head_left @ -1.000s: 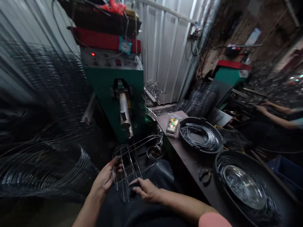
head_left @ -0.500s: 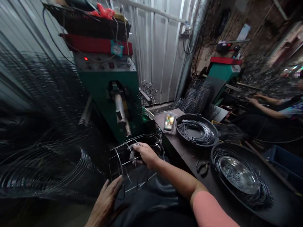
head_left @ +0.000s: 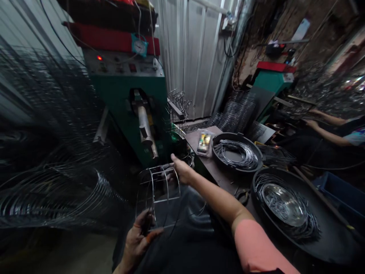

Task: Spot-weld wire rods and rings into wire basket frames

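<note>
A wire basket frame (head_left: 158, 190) of thin silvery rods stands over my lap, below the green welding machine (head_left: 134, 110). My left hand (head_left: 139, 238) pinches the frame's near bottom edge, fingers closed on a rod. My right hand (head_left: 180, 170) reaches forward and grips the frame's far top corner, close to the machine's metal electrode arm (head_left: 145, 129).
Stacked wire frames (head_left: 54, 182) fill the left side. On the dark table (head_left: 222, 177) stand a round tray of wire rings (head_left: 237, 152), a larger tray with a steel bowl (head_left: 285, 203), pliers (head_left: 242, 196) and a small packet (head_left: 204, 141). Another person's arms (head_left: 327, 129) work at the far right.
My right hand has pushed the frame's far end forward and up towards the machine. My left hand, flat under the frame half a second ago, now pinches its near edge.
</note>
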Motion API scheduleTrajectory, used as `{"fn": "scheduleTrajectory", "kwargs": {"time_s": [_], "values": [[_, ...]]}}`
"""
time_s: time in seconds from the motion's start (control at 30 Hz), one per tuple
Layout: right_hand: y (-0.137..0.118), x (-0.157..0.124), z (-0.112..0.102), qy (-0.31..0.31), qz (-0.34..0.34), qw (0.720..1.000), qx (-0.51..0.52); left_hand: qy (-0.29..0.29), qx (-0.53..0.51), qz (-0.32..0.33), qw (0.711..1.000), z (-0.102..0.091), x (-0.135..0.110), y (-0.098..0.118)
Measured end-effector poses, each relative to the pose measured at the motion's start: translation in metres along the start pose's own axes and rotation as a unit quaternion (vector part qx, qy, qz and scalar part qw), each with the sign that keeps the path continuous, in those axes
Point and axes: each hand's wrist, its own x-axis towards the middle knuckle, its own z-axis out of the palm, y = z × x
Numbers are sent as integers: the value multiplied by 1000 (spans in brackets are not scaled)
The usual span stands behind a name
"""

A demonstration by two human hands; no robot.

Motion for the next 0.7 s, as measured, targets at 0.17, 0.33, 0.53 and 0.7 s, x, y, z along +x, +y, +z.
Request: {"fn": "scheduleTrajectory", "kwargs": {"time_s": [0.17,0.33,0.53,0.7], "values": [[-7,-25,-106,161,-87,978,-104,59,-130,-83,986,-8,15,15],[29,-50,-177,158,-101,959,-211,92,-231,-86,965,-11,28,16],[61,-34,-172,123,-113,944,-286,84,-266,-66,958,-8,28,25],[66,-28,-164,97,-171,934,-298,82,-272,-59,957,-11,25,25]]}}
